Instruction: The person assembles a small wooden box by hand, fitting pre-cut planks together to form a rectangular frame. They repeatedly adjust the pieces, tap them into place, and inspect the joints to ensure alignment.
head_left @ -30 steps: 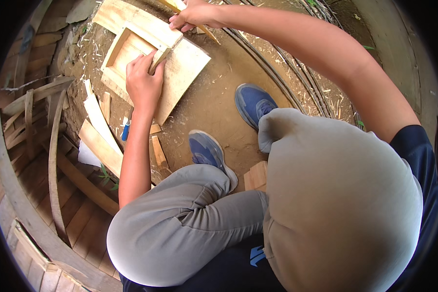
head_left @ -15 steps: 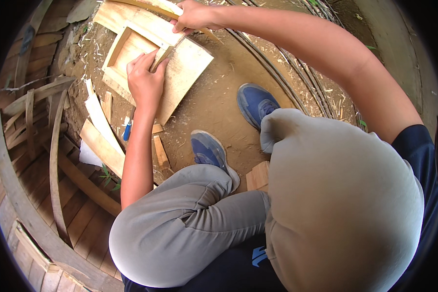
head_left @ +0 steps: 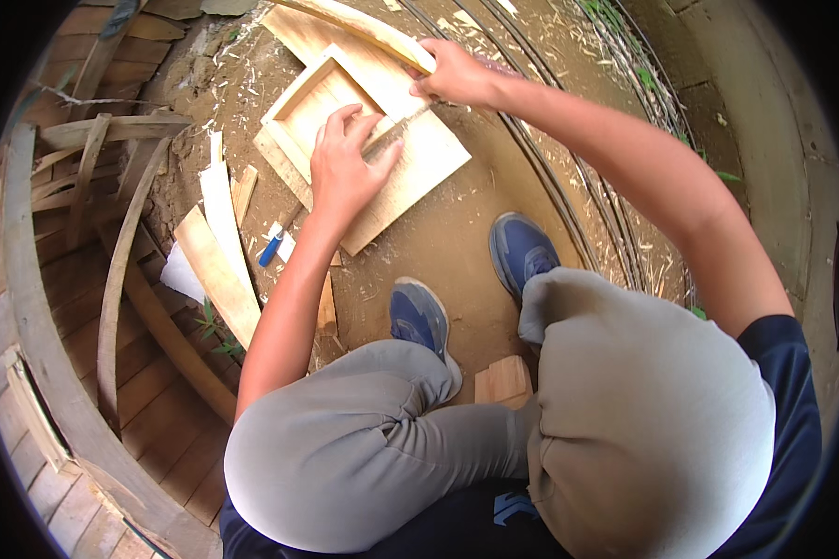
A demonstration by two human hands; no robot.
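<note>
A shallow wooden frame with raised sides lies on a flat pale board on the dirt ground. My left hand is over the near side of this frame. Its fingers and thumb are spread apart, with nothing visibly gripped; whether the fingertips touch the wood I cannot tell. At the far corner of the board, my right hand is closed round the end of a long wooden strip. That strip slants up to the left, past the top of the picture.
Offcuts of wood and a blue-handled tool lie left of my left forearm. A curved wooden framework fills the left side. Long dark rods run along the right. A wooden block sits between my shoes.
My left hand has loosened from the frame's near side and its fingers have spread. My right hand still grips the strip. The whole view has shifted, so the ground things appear further right.
</note>
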